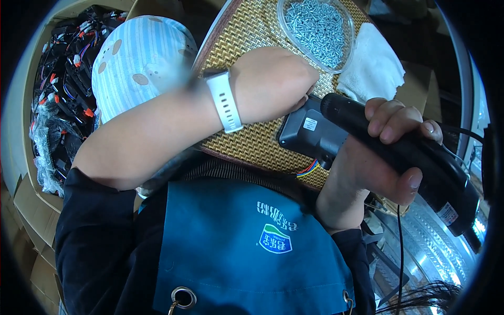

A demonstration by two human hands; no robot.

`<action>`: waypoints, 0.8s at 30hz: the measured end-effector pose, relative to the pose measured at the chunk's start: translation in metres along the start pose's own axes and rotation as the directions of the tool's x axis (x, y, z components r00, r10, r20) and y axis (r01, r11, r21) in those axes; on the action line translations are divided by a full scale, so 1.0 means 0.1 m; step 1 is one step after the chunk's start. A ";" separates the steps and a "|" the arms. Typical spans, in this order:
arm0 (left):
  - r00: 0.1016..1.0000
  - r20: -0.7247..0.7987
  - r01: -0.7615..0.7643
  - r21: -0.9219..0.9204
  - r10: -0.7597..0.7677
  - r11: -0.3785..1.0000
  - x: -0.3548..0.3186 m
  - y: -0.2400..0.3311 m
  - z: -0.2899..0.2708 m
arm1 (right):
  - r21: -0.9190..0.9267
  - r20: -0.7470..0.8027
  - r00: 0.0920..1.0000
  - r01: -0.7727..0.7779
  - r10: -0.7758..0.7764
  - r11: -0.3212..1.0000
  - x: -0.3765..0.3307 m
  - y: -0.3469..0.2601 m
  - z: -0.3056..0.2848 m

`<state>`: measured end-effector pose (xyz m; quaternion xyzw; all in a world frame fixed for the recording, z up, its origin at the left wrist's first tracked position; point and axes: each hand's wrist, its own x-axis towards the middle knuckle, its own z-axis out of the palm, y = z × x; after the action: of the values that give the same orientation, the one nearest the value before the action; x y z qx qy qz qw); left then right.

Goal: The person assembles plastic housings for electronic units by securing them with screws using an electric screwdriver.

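Holding black tool (420,160) (right hand (374,169))

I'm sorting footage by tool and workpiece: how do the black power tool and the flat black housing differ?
The power tool is long and rounded; the housing is flat and broad. The right hand grips the tool, whereas the left hand is at the housing's edge. Both are black with a white label.

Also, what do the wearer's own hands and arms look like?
Left hand and right hand are ungloved. The left wrist has a white strap with a row of slots. Left sleeve and right sleeve are dark; the left ends near the elbow.
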<state>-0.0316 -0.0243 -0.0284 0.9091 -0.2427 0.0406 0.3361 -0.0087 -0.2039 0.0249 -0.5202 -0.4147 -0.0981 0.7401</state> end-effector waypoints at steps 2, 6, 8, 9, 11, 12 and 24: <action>0.998 0.061 0.007 -0.019 -0.005 1.000 0.06 -0.03 -0.06 | -0.002 0.024 1.000 -0.011 0.012 1.000 0.01 -0.01 -0.02; 0.997 0.073 -0.005 -0.033 0.008 0.999 0.05 -0.04 -0.05 | 0.085 0.025 0.999 -0.029 0.027 0.996 0.00 -0.04 -0.03; 0.999 0.044 -0.018 -0.022 0.019 1.000 0.02 -0.04 -0.04 | 0.054 0.002 0.996 -0.090 0.090 0.994 -0.01 -0.11 0.05; 1.000 0.014 -0.028 -0.010 0.028 1.000 0.02 -0.04 -0.03 | 0.025 -0.021 0.988 -0.153 0.153 0.988 -0.01 -0.13 0.07; 0.998 0.048 -0.038 -0.023 0.039 0.999 0.06 -0.05 -0.06 | 0.025 -0.015 0.988 -0.151 0.152 0.988 -0.01 -0.13 0.06; 0.995 0.081 -0.046 -0.037 0.049 0.998 0.08 -0.06 -0.07 | 0.026 -0.008 0.989 -0.149 0.149 0.988 0.00 -0.13 0.06; 0.969 0.241 -0.093 0.143 0.057 0.985 0.22 0.00 -0.13 | 0.099 0.129 0.969 -0.225 0.211 0.969 -0.01 -0.31 0.03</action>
<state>-0.0114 -0.0249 -0.0134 0.9207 -0.3114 -0.0367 0.2324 -0.0286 -0.2146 0.0458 -0.5250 -0.4028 0.0383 0.7488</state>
